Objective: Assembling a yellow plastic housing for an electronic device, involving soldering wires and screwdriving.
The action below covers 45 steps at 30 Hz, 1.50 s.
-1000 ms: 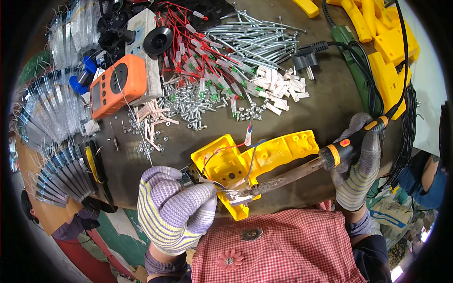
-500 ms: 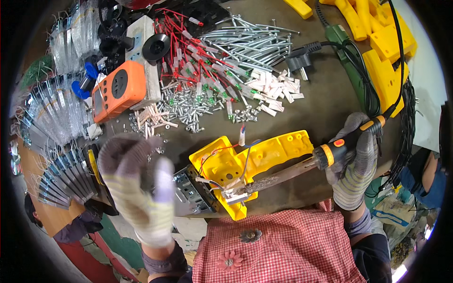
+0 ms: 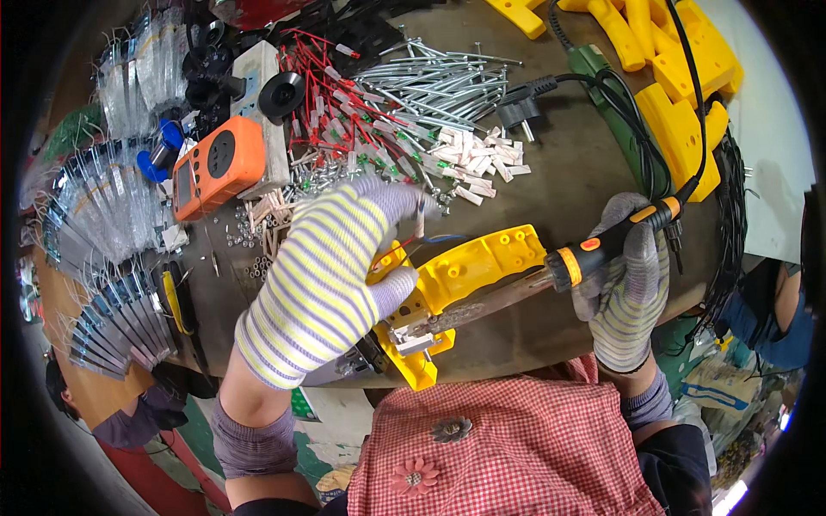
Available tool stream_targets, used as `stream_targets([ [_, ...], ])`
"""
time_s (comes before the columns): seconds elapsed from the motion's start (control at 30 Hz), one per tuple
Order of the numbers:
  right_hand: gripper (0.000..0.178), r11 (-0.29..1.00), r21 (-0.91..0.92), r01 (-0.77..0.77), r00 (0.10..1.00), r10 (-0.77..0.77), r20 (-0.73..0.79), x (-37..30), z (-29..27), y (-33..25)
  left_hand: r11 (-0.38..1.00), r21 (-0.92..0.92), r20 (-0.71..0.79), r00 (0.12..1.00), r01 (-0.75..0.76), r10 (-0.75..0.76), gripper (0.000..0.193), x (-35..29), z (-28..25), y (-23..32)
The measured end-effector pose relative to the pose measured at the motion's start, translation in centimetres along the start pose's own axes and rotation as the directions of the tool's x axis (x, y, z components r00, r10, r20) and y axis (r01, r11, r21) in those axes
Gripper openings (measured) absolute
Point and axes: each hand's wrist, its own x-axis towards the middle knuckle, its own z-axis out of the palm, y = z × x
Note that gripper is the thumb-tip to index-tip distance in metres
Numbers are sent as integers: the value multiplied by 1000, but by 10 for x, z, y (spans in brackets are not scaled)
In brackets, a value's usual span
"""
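Observation:
My right hand (image 3: 632, 284), in a striped knit glove, grips the black-and-orange handle of a soldering iron (image 3: 594, 249). The iron's long, stained metal barrel slants down-left, and its tip rests at a small metal part (image 3: 415, 341) on a yellow plastic housing half (image 3: 482, 267). My left hand (image 3: 323, 275), gloved too, hangs over the left part of the housing with thumb and fingers apart. Its fingertips are close to a white sleeve (image 3: 420, 219) on upright wires. Beneath this hand, a metal bracket (image 3: 361, 357) is partly covered.
Long screws (image 3: 447, 82), red wired lamps (image 3: 331, 95) and white sleeves (image 3: 482, 163) lie heaped at the back. An orange meter (image 3: 219, 168) stands left. A black plug (image 3: 525, 103), a green tool (image 3: 602, 86) and yellow housings (image 3: 680, 129) are at right. Yellow-handled cutters (image 3: 176, 297) lie left.
My left hand has swung right and forward, from beside the housing to above it, near the wires. The right hand still holds the soldering iron at the metal part. The whole view has shifted slightly.

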Motion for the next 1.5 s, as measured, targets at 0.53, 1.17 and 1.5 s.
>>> stream_targets([
  [0.53,41,999,15,35,999,-35,2,2,1,2,904,-405,30,990,137,-137,26,-6,-5,21],
  [1.17,40,998,59,-15,1000,14,21,3,-4,3,946,-280,-138,969,162,-207,16,-8,7,15],
  [1.5,41,999,49,6,999,-8,42,2,-3,4,960,-255,-222,959,120,-178,42,-8,10,15],
])
